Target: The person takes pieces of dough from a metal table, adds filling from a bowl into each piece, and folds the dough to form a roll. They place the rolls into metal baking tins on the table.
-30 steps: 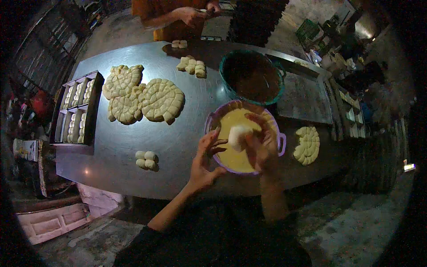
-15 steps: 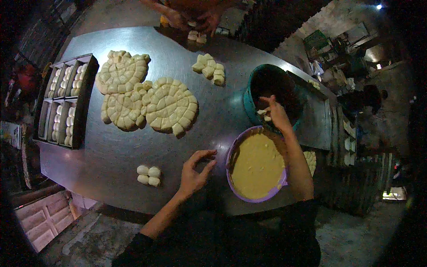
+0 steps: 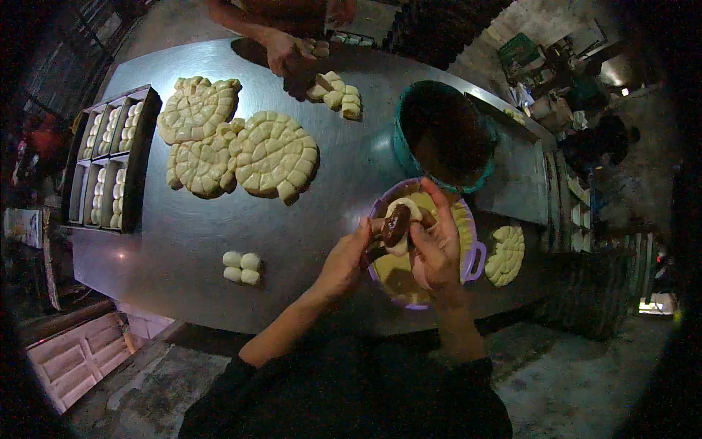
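The left hand (image 3: 349, 252) and right hand (image 3: 438, 260), both curled close, hold one piece of dough (image 3: 414, 209) above the purple bowl (image 3: 469, 228). Dark filling (image 3: 396, 225) lies on it, the edge unclosed. Four balls (image 3: 242, 268) on the bench (image 3: 183, 241) and those in the box (image 3: 148, 161) look shaped; the scored slabs (image 3: 276, 155) seem work left

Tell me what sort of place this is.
Probably a bakery workroom: pale, round, scored dough slabs lie on a grey metal table, white dough rolls sit in a dark, rectangular, divided tray, and the left hand and right hand hold a pale dough piece with a dark brown lump.
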A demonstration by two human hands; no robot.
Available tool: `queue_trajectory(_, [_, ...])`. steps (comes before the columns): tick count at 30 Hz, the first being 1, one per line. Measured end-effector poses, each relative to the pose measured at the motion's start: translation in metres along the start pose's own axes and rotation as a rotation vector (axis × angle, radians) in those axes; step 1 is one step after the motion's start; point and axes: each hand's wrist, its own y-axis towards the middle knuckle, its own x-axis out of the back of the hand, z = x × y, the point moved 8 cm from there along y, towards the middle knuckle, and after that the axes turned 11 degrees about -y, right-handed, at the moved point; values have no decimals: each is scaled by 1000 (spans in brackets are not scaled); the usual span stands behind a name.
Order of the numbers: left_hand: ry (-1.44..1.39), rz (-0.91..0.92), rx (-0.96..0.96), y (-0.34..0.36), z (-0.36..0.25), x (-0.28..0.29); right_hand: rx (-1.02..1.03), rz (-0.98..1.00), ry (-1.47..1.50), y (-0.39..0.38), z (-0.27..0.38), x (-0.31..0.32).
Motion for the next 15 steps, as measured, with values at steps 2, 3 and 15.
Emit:
queue_trajectory(2, [-180, 14, 113, -14, 15, -12, 53, -13, -47, -20, 2, 4])
queue_trajectory(3, [-271, 19, 140, -21, 23, -18, 78, -23, -73, -31, 3, 8])
queue_trajectory(15, [331, 43, -256, -98, 54, -76, 736, 174, -1191, -149, 61, 41])
